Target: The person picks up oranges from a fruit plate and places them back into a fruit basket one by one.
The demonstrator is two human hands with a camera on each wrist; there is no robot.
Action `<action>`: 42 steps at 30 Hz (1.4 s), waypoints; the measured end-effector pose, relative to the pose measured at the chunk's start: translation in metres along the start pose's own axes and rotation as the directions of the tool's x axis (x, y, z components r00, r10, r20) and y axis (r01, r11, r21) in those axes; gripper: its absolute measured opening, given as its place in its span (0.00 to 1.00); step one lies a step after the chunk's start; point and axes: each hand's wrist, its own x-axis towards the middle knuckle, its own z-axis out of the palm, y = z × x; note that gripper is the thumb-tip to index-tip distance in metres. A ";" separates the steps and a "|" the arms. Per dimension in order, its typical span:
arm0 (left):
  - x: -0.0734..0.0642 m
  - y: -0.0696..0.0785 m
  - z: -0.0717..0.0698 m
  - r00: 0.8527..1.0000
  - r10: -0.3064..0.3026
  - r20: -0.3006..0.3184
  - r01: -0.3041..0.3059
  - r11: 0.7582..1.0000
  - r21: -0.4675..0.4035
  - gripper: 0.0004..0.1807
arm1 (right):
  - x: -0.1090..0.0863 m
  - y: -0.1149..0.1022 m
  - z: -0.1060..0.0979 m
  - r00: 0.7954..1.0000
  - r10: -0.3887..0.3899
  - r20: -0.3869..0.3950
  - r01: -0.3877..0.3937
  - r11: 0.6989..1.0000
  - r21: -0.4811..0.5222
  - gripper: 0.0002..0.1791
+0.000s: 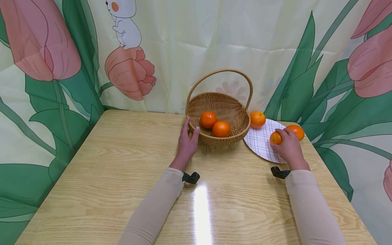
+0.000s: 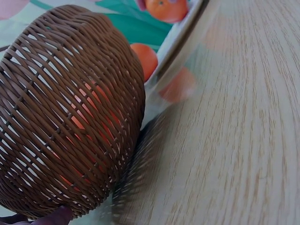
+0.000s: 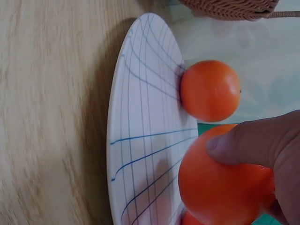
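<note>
A brown wicker basket (image 1: pixel 218 139) with a tall arched handle stands near the table's back edge, two orange persimmons (image 1: pixel 222 129) inside. My left hand (image 1: pixel 187 146) rests against its left side, thumb and fingers spread along the outer wall; in the left wrist view only the fingers' edge (image 2: pixel 54 217) shows. Over the white plate (image 1: pixel 263 144) with blue grid lines, my right hand (image 1: pixel 289 146) grips a persimmon (image 3: pixel 225 183), thumb pressed on its skin. Two other persimmons lie at the plate's far rim, one next to the basket (image 1: pixel 258 119), another behind the right hand (image 1: pixel 295 132).
The wooden table (image 1: pixel 122 177) reaches toward me and to the left. A curtain (image 1: pixel 190 51) printed with tulips and a white animal hangs right behind the table. Black wrist straps (image 1: pixel 280 173) sit at both cuffs.
</note>
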 end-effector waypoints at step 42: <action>-0.001 0.001 0.000 1.000 0.025 0.008 -0.024 0.999 -0.038 0.33 | -0.018 -0.065 -0.030 0.967 -0.192 -0.167 0.200 0.979 0.032 0.34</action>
